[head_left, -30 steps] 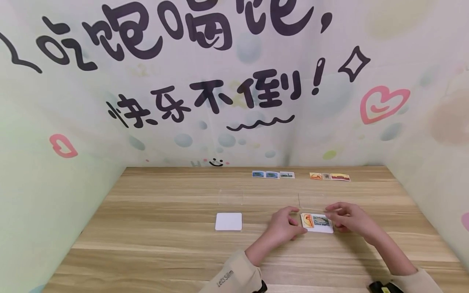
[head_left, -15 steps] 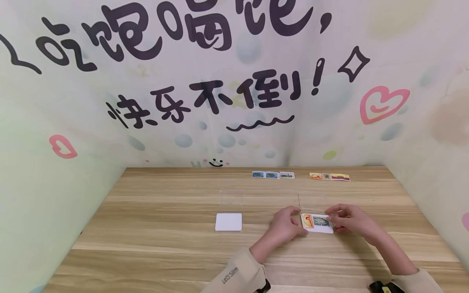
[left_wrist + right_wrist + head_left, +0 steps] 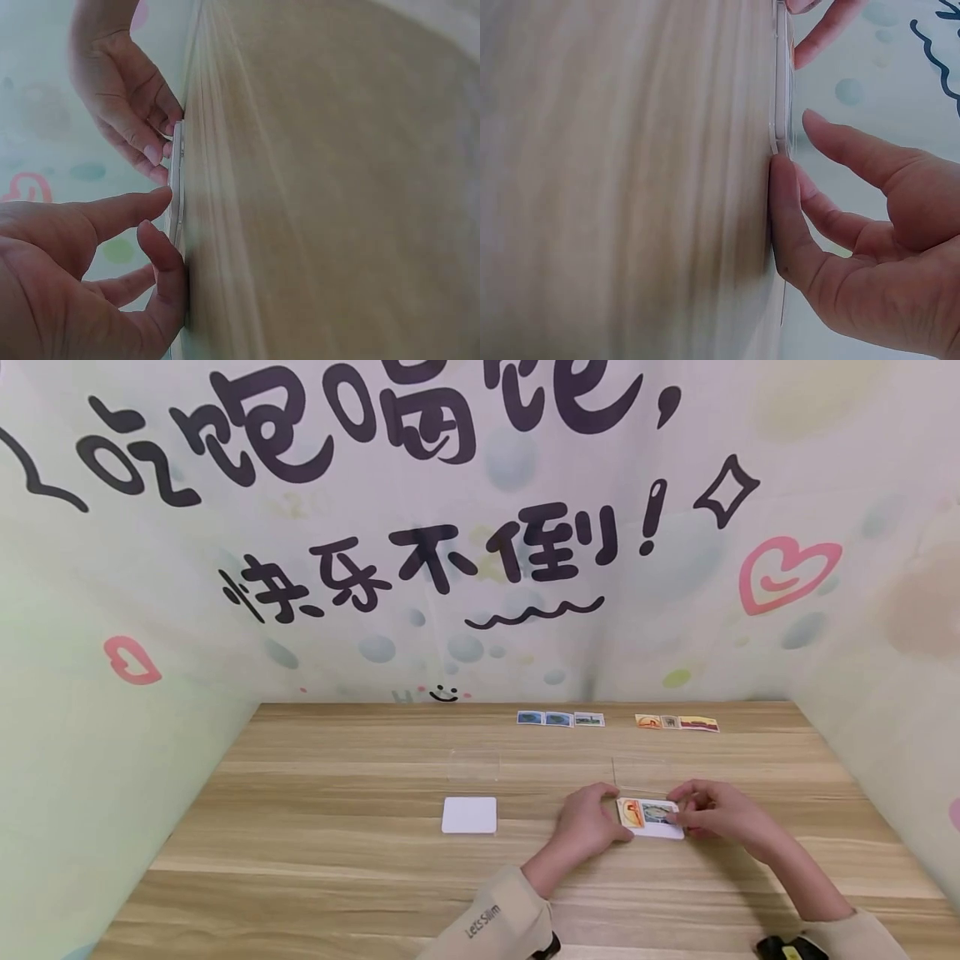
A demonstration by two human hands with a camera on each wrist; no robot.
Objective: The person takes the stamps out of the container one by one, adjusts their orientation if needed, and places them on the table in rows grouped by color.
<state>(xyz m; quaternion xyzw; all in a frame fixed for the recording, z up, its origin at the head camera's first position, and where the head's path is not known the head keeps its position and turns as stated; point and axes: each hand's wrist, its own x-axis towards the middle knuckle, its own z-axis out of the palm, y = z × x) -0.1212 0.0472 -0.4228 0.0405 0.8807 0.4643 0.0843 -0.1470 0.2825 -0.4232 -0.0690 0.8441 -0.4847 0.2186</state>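
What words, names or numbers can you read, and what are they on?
"吃饱喝饱," on the back wall
"快乐不倒!" under it, same wall
"H", faint, low on that wall
"Let's Slim" on the left sleeve, slightly blurred
Too faint: yellow marks there
Too small: any print on the little pictures

At the lower centre of the frame, the left forearm (image 3: 553, 863) and its pale sleeve (image 3: 498, 917) have shifted rightward and a little up, and the left hand (image 3: 590, 821) has edged right with them, its thumb a touch further over the lower-left corner of the white card (image 3: 656, 832). Toward the lower right, the right hand (image 3: 723, 812) has sunk slightly in the frame — its thumb, previously over the upper right of the green stamp (image 3: 655, 812), now lies over that stamp's lower right.
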